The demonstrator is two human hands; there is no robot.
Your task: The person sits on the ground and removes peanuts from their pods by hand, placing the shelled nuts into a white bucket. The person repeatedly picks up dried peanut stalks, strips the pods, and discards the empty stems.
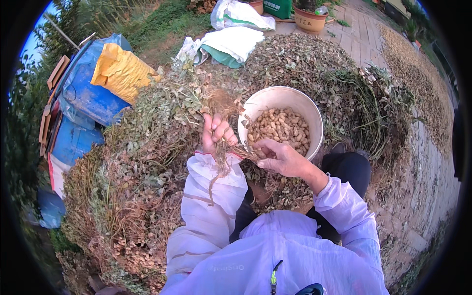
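Observation:
My left hand (219,132) is closed around a dried peanut plant (225,156), its thin roots and stems trailing down over my sleeve. To its right, my right hand (284,159) pinches the root end of the same plant, just in front of the bucket's near rim. Whether a pod sits between those fingers is hidden. The round white bucket (317,115) stands directly beyond both hands. Loose peanuts in their shells (280,127) cover its bottom.
Heaped dried peanut plants (142,177) surround me on the left, with another pile (314,61) behind the bucket. Blue barrels (101,101) and a yellow sack (120,71) stand at left. White sacks (228,42) and a flowerpot (309,22) are at the back. Peanuts lie spread (413,64) at far right.

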